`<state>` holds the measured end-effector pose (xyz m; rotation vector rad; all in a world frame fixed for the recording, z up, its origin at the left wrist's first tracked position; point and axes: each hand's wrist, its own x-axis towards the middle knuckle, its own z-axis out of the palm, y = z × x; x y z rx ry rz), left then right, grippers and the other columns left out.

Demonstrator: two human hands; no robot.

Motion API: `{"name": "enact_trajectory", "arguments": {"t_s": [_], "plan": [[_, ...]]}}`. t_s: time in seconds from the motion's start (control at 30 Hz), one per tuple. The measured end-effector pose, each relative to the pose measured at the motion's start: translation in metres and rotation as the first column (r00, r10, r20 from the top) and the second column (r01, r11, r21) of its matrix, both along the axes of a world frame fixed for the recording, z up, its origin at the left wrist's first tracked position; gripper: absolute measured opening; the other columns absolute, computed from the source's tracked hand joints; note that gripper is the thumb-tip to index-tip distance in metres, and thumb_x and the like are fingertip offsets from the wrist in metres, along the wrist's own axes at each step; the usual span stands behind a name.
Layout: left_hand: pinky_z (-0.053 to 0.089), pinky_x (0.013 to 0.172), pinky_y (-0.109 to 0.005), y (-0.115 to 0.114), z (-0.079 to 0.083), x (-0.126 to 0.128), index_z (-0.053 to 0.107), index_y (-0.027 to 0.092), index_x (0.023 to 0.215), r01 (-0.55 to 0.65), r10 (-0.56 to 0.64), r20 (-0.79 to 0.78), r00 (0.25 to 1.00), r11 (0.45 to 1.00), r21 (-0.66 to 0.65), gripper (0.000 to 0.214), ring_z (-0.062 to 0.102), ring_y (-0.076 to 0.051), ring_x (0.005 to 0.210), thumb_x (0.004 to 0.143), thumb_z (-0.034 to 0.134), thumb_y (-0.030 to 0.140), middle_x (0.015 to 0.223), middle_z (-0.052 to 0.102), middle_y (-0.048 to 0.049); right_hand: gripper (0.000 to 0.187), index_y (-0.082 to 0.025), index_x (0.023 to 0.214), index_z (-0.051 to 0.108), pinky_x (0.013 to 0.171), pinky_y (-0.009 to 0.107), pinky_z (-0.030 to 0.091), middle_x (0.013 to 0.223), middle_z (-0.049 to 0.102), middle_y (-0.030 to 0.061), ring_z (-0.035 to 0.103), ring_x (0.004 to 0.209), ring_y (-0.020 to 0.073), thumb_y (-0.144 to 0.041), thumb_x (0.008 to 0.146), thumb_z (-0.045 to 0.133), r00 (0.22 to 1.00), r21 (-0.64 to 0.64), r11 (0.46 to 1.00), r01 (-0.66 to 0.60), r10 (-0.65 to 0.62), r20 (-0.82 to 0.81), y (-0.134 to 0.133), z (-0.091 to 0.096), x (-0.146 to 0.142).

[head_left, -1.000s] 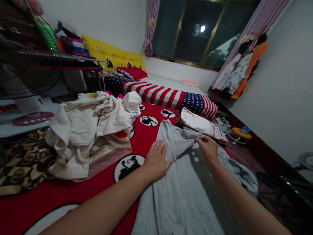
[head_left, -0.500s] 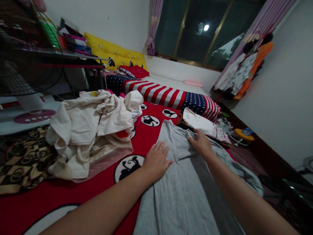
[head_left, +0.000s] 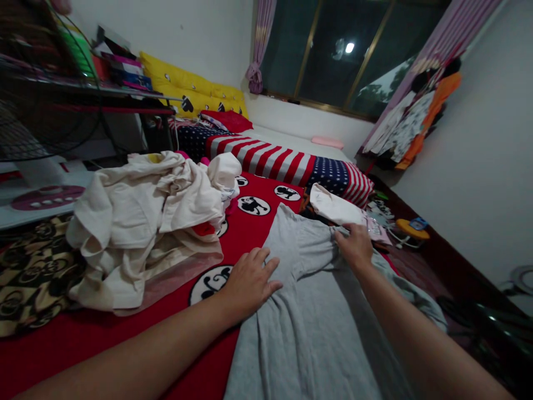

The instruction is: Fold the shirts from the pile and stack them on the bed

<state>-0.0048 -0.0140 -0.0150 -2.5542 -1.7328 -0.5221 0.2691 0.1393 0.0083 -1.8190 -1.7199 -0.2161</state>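
On the red blanket (head_left: 239, 239), the light-grey garment (head_left: 316, 339) runs lengthwise away; left hand (head_left: 250, 280) spread at its left edge, gripping nothing; right hand (head_left: 356, 245), farther along it, curled, grip unclear.

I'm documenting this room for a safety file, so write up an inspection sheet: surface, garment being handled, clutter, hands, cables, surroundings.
Surface: red cloth with white circles bearing black figures.
Handled item: grey garment, spread out with some folds.
Clutter: crumpled cream garments at left; folded white item beyond the grey garment.
Hands: left hand at the garment's left edge, fingers spread; right hand at its far right edge, grip unclear.
Cables: white cord hanging near the desk; no others clearly identifiable.
Surroundings: striped bed cover, window, hanging clothes.
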Motion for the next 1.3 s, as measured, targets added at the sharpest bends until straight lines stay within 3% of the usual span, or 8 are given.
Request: {"name": "enact_trajectory", "arguments": {"t_s": [0.1,0.2,0.37,0.57,0.8,0.93,1.1,1.3], "plan": [[0.037,0.103,-0.047,0.0,-0.005,-0.001,0.049,0.023,0.135,0.016,-0.014,0.049,0.999,0.999,-0.033,0.056,0.04,-0.031,0.129,0.089,0.049,0.055,0.142,0.044,-0.0134,0.024,-0.018,0.092,0.068,0.085,0.037,0.043,0.103,0.064,0.0111,0.058,0.098,0.0263,-0.024,0.076,0.051,0.97,0.102,0.965,-0.242,0.238,0.058,0.001,0.006,-0.034],[0.033,0.107,-0.047,-0.001,-0.007,-0.001,0.05,0.023,0.136,0.008,-0.003,0.074,0.997,0.998,-0.065,0.057,0.036,-0.031,0.134,0.09,0.046,0.056,0.147,0.041,-0.0138,0.024,-0.019,0.094,0.068,0.08,0.032,0.045,0.098,0.067,0.0083,0.061,0.089,0.0216,-0.019,0.078,0.049,0.926,-0.04,0.926,-0.376,0.375,-0.026,0.013,0.007,-0.072],[0.033,0.108,-0.049,-0.001,-0.006,-0.001,0.049,0.024,0.137,0.011,-0.002,0.099,0.995,0.996,-0.094,0.059,0.036,-0.031,0.135,0.088,0.048,0.058,0.148,0.039,-0.0139,0.037,-0.016,0.112,0.062,0.071,0.03,0.046,0.083,0.07,0.0068,0.063,0.077,0.0213,-0.027,0.076,0.06,0.943,-0.149,0.933,-0.329,0.315,-0.109,0.05,-0.003,-0.111],[0.03,0.109,-0.049,-0.001,-0.008,-0.003,0.043,0.022,0.141,0.017,-0.004,0.12,0.993,0.994,-0.108,0.072,0.032,-0.031,0.138,0.086,0.039,0.068,0.152,0.033,-0.0147,0.015,-0.015,0.077,0.069,0.074,0.031,0.046,0.072,0.07,0.0092,0.065,0.077,0.0233,-0.02,0.075,0.055,0.954,-0.203,0.937,-0.285,0.257,-0.153,0.083,-0.008,-0.123],[0.027,0.11,-0.051,0.003,-0.013,-0.006,0.039,0.024,0.144,0.03,-0.017,0.123,0.992,0.994,-0.108,0.076,0.028,-0.031,0.14,0.085,0.03,0.073,0.154,0.028,-0.0129,0.04,-0.007,0.113,0.06,0.08,0.036,0.049,0.095,0.07,0.0137,0.065,0.087,0.0236,-0.018,0.074,0.056,0.906,-0.199,0.906,-0.374,0.312,-0.285,0.081,-0.018,-0.127],[0.026,0.109,-0.052,0.004,-0.012,-0.007,0.04,0.025,0.143,0.038,-0.027,0.105,0.994,0.994,-0.103,0.071,0.028,-0.031,0.14,0.088,0.031,0.069,0.154,0.029,-0.0118,0.049,-0.012,0.119,0.055,0.078,0.035,0.051,0.107,0.067,0.0123,0.064,0.091,0.0213,-0.018,0.071,0.061,0.836,-0.155,0.854,-0.496,0.422,-0.351,0.045,-0.006,-0.116],[0.027,0.109,-0.052,0.005,-0.012,-0.008,0.041,0.024,0.142,0.051,-0.045,0.084,0.995,0.996,-0.08,0.065,0.03,-0.03,0.138,0.091,0.033,0.064,0.153,0.032,-0.0121,0.03,-0.018,0.105,0.062,0.082,0.039,0.05,0.109,0.064,0.0102,0.061,0.098,0.0232,-0.023,0.076,0.058,0.741,0.001,0.785,-0.62,0.586,-0.329,-0.059,-0.004,-0.083],[0.035,0.104,-0.048,0.004,-0.011,-0.006,0.046,0.021,0.136,0.039,-0.04,0.066,0.997,0.999,0.013,0.054,0.039,-0.028,0.132,0.093,0.042,0.052,0.145,0.042,-0.0138,0.023,-0.022,0.1,0.064,0.089,0.038,0.049,0.105,0.065,0.0068,0.06,0.1,0.0211,-0.02,0.078,0.058,0.702,-0.037,0.777,-0.629,0.547,-0.456,-0.165,-0.024,-0.049]]}}
